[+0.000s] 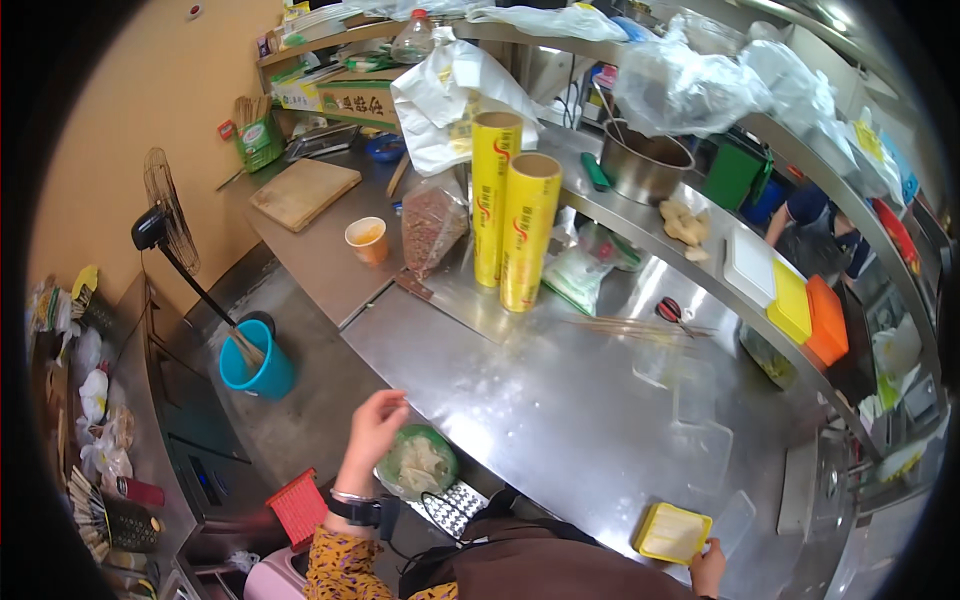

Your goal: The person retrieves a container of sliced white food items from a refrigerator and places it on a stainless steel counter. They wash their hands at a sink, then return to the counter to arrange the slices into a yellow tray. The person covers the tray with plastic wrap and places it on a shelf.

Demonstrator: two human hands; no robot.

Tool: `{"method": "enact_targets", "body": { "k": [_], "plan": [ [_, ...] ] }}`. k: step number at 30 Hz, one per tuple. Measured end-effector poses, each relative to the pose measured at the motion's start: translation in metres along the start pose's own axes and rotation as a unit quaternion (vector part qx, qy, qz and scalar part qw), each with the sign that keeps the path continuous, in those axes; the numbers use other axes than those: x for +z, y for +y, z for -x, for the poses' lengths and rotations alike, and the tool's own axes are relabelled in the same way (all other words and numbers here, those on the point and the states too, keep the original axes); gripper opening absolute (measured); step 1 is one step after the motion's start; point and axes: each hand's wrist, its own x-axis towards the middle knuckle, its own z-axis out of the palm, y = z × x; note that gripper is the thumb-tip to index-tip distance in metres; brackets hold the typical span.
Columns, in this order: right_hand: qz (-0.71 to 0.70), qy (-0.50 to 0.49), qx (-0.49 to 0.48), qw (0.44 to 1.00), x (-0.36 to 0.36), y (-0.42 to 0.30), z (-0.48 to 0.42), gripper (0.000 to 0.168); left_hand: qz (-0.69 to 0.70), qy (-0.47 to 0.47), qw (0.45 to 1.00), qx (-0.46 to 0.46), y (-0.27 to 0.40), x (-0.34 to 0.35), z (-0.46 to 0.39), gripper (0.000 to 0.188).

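My left hand (379,421) is raised by the front edge of the steel table (480,390), loosely curled with nothing visible in it. Below it in the view, a green basin (442,442) holds a crumpled translucent plastic bag (418,466). My right hand (707,568) grips the lower right corner of a small yellow-rimmed tray (649,525) at the table's front edge. Something pale and flat fills that tray. Beside it, a clear plastic lid or box (733,517) lies on the steel, and more clear plastic containers (697,450) stand behind.
Two upright yellow film rolls (531,232), a bag of reddish-brown grains (431,225), a paper cup (367,240), thin skewers (637,328) and red-handled scissors (671,309) occupy the table. Above hangs a shelf with a steel pot (645,169). A co-worker (814,225) stands beyond. A fan (169,225) is left.
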Motion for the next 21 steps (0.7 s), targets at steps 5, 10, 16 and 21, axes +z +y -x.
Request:
{"method": "enact_targets", "body": {
  "k": [5,10,16,21],
  "plan": [
    [-0.057,-0.007,0.026,0.998,0.009,0.026,0.002,0.03,-0.003,0.045,0.999,-0.003,0.015,-0.017,0.034,0.026],
    [-0.05,0.004,-0.002,0.999,0.015,0.025,-0.005,0.033,0.027,0.07,0.996,-0.048,0.0,-0.02,0.049,0.024],
    [-0.024,-0.07,0.021,0.997,-0.058,-0.039,0.018,0.039,-0.013,0.027,1.0,-0.009,-0.012,0.008,0.013,0.025],
    [-0.01,-0.091,-0.046,0.995,-0.071,-0.095,0.004,0.038,-0.07,0.007,0.997,0.028,-0.001,0.034,-0.027,0.024]
  ]
}}
